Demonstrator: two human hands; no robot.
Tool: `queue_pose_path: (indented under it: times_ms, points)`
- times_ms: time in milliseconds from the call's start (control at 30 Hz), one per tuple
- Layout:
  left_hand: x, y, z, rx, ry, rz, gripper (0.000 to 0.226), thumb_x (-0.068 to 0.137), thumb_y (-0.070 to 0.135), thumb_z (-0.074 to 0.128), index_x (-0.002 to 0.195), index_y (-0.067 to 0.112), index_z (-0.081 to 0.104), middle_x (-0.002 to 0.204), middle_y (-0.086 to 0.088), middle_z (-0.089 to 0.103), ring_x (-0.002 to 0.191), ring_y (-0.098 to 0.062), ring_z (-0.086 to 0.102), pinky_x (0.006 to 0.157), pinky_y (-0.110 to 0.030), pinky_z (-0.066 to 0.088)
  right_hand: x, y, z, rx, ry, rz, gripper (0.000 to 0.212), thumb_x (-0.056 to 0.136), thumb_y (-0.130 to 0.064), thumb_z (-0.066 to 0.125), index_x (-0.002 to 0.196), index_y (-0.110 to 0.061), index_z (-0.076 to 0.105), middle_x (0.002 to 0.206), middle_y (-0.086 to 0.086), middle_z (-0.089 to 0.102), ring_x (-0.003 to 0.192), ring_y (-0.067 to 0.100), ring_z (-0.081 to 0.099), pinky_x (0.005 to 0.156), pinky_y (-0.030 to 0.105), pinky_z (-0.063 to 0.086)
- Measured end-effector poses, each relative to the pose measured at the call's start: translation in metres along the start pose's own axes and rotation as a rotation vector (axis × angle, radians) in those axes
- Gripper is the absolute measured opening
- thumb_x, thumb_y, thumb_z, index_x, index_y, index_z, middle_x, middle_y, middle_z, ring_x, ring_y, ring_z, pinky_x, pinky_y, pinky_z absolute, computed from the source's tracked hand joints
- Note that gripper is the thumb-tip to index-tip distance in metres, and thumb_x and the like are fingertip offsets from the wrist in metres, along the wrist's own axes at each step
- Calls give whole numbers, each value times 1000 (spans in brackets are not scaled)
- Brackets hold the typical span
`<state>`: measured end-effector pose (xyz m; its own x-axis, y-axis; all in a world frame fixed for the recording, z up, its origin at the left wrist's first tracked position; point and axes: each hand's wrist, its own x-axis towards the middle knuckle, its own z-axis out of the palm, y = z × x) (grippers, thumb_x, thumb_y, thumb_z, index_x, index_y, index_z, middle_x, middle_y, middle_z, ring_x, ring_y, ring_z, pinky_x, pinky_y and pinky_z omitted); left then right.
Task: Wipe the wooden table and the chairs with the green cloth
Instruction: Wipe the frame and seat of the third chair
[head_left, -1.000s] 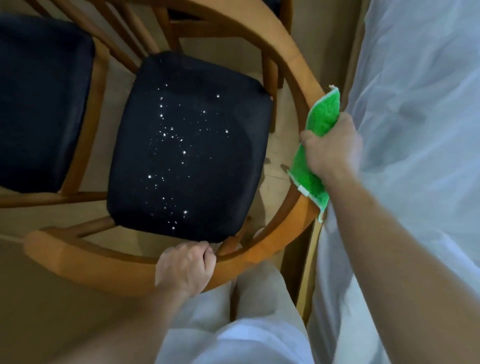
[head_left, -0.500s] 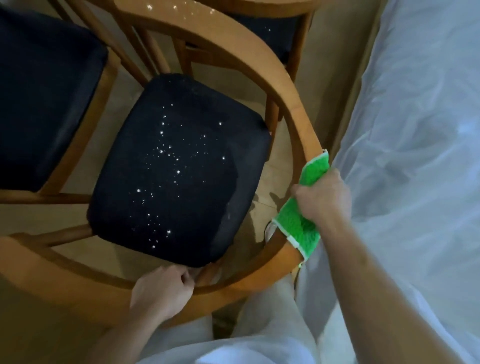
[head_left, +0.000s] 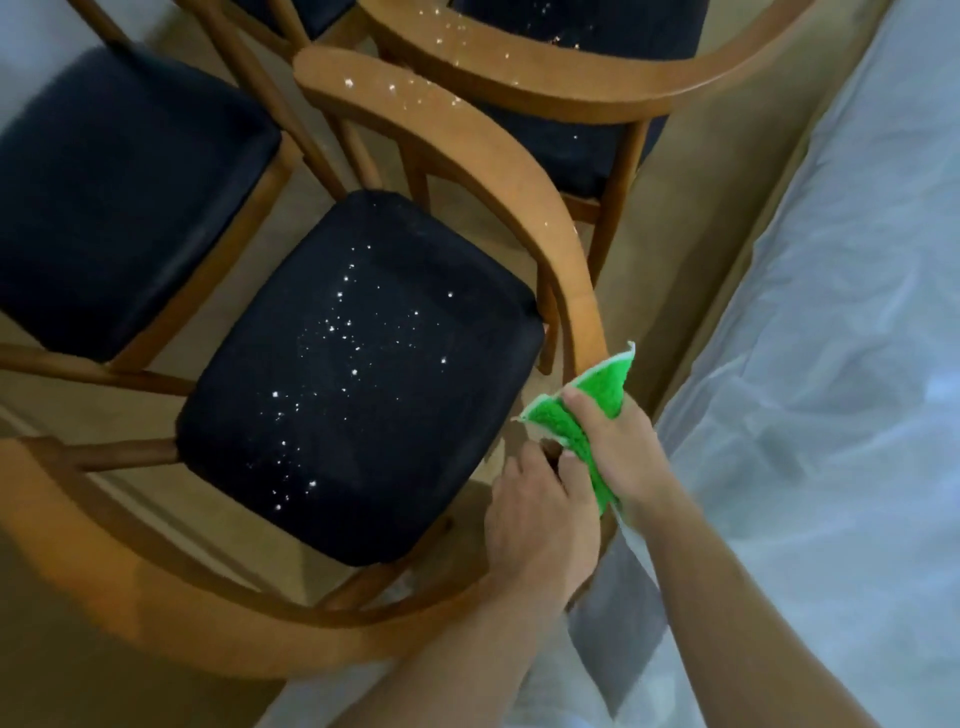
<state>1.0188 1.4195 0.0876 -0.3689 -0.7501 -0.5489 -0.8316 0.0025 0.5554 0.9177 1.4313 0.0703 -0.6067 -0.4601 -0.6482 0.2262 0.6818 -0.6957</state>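
A wooden chair with a curved back rail (head_left: 530, 176) and a dark padded seat (head_left: 363, 374) stands below me; white specks lie on the seat and the upper rail. My right hand (head_left: 618, 447) grips the green cloth (head_left: 582, 410) against the right side of the rail. My left hand (head_left: 540, 519) sits right beside it, fingers curled over the rail and touching the cloth's lower edge. Whether the left fingers pinch the cloth or only the rail I cannot tell.
A second chair with a dark seat (head_left: 119, 197) stands at the left, a third chair (head_left: 561, 88), also speckled, behind. A bed under a white sheet (head_left: 831, 364) runs along the right, close to the chair. Beige floor shows between.
My right hand slid the cloth down the rail toward me. My left hand moved right along the rail until it met the cloth. The view tilted up, showing the third chair.
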Motion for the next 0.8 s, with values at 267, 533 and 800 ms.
queue_pose_path:
  times_ms: [267, 533, 800]
  points:
    - [-9, 3, 10, 221, 288, 17, 37, 89, 62, 13, 77, 36, 38, 66, 17, 42, 60, -2, 43, 54, -18, 30, 51, -24, 2, -300, 13, -57, 40, 89, -43, 60, 107, -11, 45, 93, 8, 61, 83, 25, 61, 69, 36, 49]
    - [-5, 7, 11, 240, 296, -48, 57, 87, 71, 4, 83, 36, 49, 77, 18, 52, 69, -4, 52, 65, -25, 49, 122, -78, 19, -540, 91, -227, 40, 90, -40, 62, 107, -19, 32, 102, 7, 53, 94, 29, 60, 72, 40, 49]
    - [-9, 7, 7, 257, 266, 26, 39, 94, 53, 31, 80, 26, 56, 71, 8, 59, 61, -10, 56, 51, -28, 48, 70, -53, 7, -489, 7, -52, 35, 93, -35, 56, 109, -18, 30, 100, 6, 48, 86, 25, 53, 76, 40, 47]
